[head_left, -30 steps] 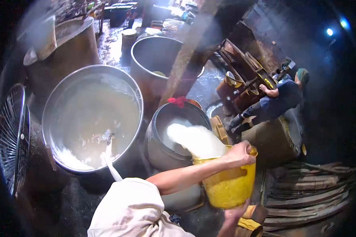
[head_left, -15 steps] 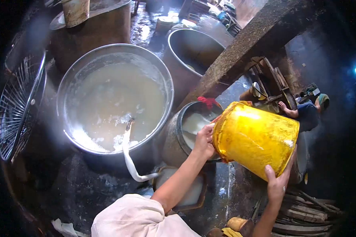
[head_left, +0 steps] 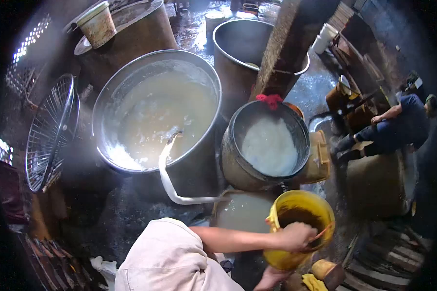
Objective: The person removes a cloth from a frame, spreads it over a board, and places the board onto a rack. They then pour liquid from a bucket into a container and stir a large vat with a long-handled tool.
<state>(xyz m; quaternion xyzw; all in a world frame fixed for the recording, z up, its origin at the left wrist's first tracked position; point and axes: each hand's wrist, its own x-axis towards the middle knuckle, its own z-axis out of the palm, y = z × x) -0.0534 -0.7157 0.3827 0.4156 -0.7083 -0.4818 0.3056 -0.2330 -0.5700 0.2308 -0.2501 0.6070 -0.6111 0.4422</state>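
Observation:
The yellow bucket [head_left: 277, 258] is low in front of me, its mouth turned up and its dark inside showing. My left hand [head_left: 295, 236] is closed at its near rim, beside a reddish strip that may be part of the handle. Beneath the bucket, my right hand [head_left: 273, 277] supports the lower side, with its fingers partly hidden. Just beyond stands a dark drum [head_left: 228, 148] holding milky white liquid [head_left: 269, 145], with a red cloth [head_left: 269, 100] tied at its rim.
A large metal vat [head_left: 98, 114] of cloudy liquid stands left, a white hose [head_left: 166, 182] hanging over its edge. A low basin [head_left: 218, 209] sits below the drum. Behind are another vat [head_left: 218, 48] and a wooden post [head_left: 284, 43]. A person [head_left: 405, 121] sits at right.
The yellow bucket has come down from over the drum toward me and turned from lying sideways to mouth up. Both hands moved with it. The drum's white liquid is now in full view.

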